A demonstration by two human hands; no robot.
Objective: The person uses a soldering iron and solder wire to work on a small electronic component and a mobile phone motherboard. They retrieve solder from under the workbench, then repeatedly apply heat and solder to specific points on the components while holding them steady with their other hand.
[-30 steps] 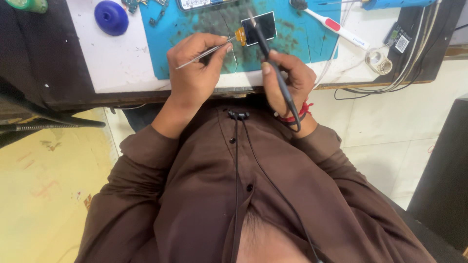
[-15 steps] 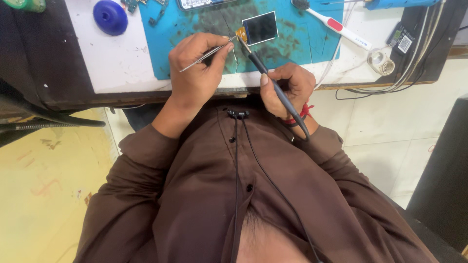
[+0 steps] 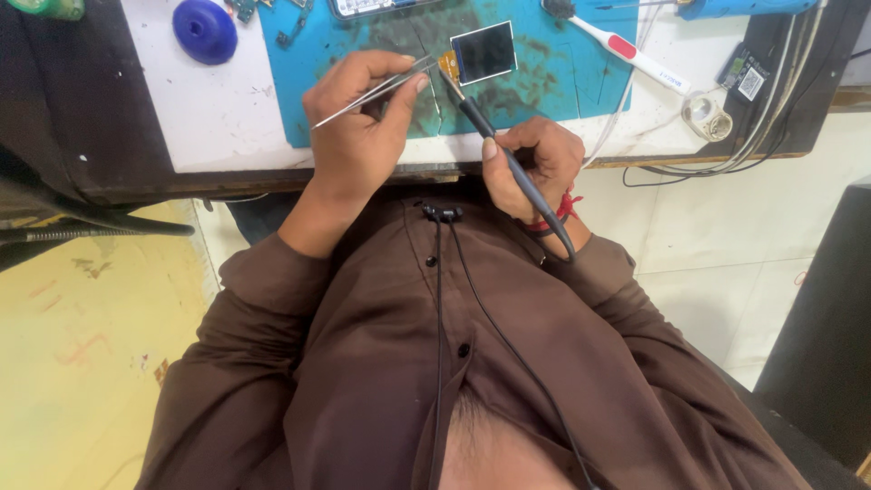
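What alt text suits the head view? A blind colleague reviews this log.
A person's left hand holds metal tweezers and the right hand a black soldering iron, tip near a small dark screen on a teal mat.

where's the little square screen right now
In the head view, the small square screen lies on the teal mat at top centre, just beyond the soldering iron tip, right of the tweezers.

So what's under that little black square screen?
The small black square screen lies on a stained teal work mat on the white tabletop. A gold connector strip shows at its left edge. Anything directly beneath the screen is covered.
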